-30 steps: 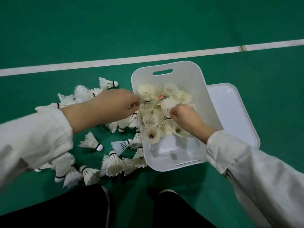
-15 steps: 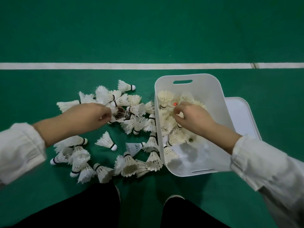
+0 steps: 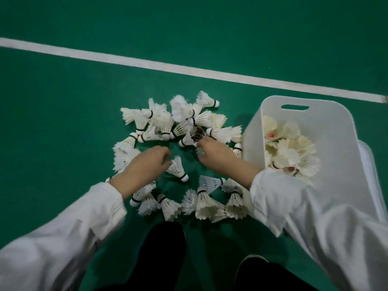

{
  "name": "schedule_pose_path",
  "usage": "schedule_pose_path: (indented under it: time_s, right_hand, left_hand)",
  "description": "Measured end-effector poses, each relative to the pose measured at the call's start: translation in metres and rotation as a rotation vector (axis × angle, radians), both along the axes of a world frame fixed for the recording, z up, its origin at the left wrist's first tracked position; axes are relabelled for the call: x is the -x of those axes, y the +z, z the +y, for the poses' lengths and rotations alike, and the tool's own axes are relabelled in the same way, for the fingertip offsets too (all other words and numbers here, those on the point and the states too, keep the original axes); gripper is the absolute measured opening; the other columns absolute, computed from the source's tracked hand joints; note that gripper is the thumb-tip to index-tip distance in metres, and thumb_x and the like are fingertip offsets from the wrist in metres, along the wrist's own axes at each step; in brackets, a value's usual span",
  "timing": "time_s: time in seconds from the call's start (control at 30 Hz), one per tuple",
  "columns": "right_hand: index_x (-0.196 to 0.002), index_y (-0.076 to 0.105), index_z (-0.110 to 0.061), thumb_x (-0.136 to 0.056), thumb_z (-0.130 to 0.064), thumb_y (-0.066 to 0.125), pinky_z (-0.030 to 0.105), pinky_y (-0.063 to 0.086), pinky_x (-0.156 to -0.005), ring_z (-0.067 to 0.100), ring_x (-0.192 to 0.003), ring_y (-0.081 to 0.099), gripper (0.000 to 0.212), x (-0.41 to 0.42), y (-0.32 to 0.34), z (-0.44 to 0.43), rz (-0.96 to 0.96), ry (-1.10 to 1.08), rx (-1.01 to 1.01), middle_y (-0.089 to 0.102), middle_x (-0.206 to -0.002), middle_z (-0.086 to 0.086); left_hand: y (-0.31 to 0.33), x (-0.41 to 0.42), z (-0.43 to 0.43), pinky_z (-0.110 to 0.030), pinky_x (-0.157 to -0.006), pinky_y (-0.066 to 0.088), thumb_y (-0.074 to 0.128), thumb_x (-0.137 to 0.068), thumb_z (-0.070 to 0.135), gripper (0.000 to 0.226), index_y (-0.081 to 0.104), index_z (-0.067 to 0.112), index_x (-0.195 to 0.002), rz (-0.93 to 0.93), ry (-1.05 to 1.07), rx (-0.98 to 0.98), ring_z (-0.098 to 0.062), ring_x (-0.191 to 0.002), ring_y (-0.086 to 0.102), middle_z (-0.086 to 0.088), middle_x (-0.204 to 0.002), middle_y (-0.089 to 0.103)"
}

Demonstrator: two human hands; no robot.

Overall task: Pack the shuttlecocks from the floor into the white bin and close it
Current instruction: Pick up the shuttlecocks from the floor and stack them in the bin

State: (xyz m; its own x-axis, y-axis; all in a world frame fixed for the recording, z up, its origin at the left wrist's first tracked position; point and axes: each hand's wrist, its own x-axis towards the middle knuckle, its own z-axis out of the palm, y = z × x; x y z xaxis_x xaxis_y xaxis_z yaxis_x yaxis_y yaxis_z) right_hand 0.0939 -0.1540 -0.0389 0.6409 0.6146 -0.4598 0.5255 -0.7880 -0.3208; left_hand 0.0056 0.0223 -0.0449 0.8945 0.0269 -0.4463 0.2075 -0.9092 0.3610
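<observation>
Several white feather shuttlecocks (image 3: 218, 133) lie in a loose ring on the green floor. The white bin (image 3: 344, 131) stands at the right, open, with several shuttlecocks (image 3: 289, 152) heaped inside. My left hand (image 3: 147, 164) is low over the middle of the ring, and its curled fingertips pinch the feather skirt of a lone shuttlecock (image 3: 178, 170). My right hand (image 3: 218, 156) reaches into the pile just left of the bin, fingertips down among the shuttlecocks. Its fingers are hidden under the back of the hand.
The bin's white lid (image 3: 371, 164) lies on the floor behind the bin's right side. A white court line (image 3: 189, 69) crosses the floor beyond the pile. My dark shoes and trouser legs (image 3: 165, 244) are at the bottom, just short of the nearest shuttlecocks.
My right hand has left the bin and moved left onto the floor pile. My left hand has dropped nearer, to the lone shuttlecock. The view has swung left.
</observation>
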Motion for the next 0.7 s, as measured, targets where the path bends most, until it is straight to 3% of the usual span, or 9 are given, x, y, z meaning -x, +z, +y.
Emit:
schedule_pose_path:
  time_s: [0.23,0.3,0.37,0.43,0.5,0.6,0.7]
  right_hand:
    - [-0.123,0.053,-0.005,-0.089,-0.023,0.057,0.036,0.043,-0.094,0.03,-0.11,0.056,0.039,-0.019,-0.046,0.03,0.115,-0.385,-0.162,0.054,-0.126,0.014]
    - [-0.118,0.057,-0.007,-0.09,-0.022,0.057,0.033,0.053,-0.074,0.029,-0.089,0.065,0.032,-0.019,-0.054,0.036,0.242,-0.519,-0.26,0.06,-0.122,0.009]
    - [-0.111,0.06,-0.009,-0.092,-0.022,0.054,0.017,0.046,-0.046,0.024,-0.065,0.066,0.023,-0.016,-0.06,0.04,0.3,-0.594,-0.323,0.064,-0.11,0.007]
    - [-0.107,0.061,-0.009,-0.094,-0.02,0.051,0.013,0.041,-0.037,0.02,-0.059,0.064,0.02,-0.015,-0.061,0.042,0.291,-0.639,-0.36,0.065,-0.096,0.006]
    - [-0.108,0.06,-0.007,-0.094,-0.018,0.048,0.019,0.042,-0.037,0.02,-0.06,0.065,0.02,-0.015,-0.055,0.042,0.291,-0.678,-0.377,0.064,-0.087,0.007]
    - [-0.096,0.059,-0.002,-0.093,-0.015,0.048,0.034,0.049,-0.052,0.02,-0.056,0.063,0.018,-0.016,-0.043,0.036,0.271,-0.665,-0.363,0.063,-0.076,0.013]
    - [-0.088,0.061,-0.001,-0.089,-0.015,0.052,0.038,0.05,-0.06,0.025,-0.061,0.058,0.016,-0.016,-0.032,0.028,0.25,-0.653,-0.372,0.063,-0.073,0.016]
  left_hand:
    - [-0.054,0.002,-0.019,-0.036,-0.091,0.042,0.055,-0.089,0.029,0.045,0.044,0.007,-0.126,0.078,0.129,0.123,-0.029,-0.112,0.051,-0.011,-0.123,0.05]
    - [-0.061,0.003,-0.019,-0.034,-0.086,0.042,0.055,-0.09,0.022,0.032,0.052,0.005,-0.116,0.071,0.18,0.197,-0.029,-0.106,0.055,-0.014,-0.116,0.058]
    - [-0.064,0.005,-0.016,-0.034,-0.076,0.042,0.052,-0.091,0.017,0.018,0.057,0.002,-0.101,0.05,0.211,0.255,-0.031,-0.094,0.059,-0.016,-0.104,0.064]
    - [-0.062,0.006,-0.011,-0.034,-0.072,0.04,0.049,-0.093,0.016,0.017,0.056,0.001,-0.097,0.033,0.205,0.271,-0.032,-0.09,0.059,-0.017,-0.098,0.065]
    - [-0.054,0.004,-0.004,-0.033,-0.07,0.04,0.047,-0.094,0.017,0.016,0.053,0.003,-0.098,0.002,0.184,0.273,-0.031,-0.088,0.058,-0.016,-0.095,0.064]
    - [-0.032,-0.004,0.01,-0.036,-0.067,0.049,0.04,-0.097,0.031,0.022,0.048,0.012,-0.105,-0.062,0.161,0.229,-0.024,-0.075,0.06,-0.008,-0.084,0.064]
    - [-0.017,-0.018,0.028,-0.034,-0.05,0.045,0.03,-0.098,0.038,0.029,0.042,0.016,-0.113,-0.163,0.117,0.086,-0.02,-0.056,0.056,-0.002,-0.066,0.058]
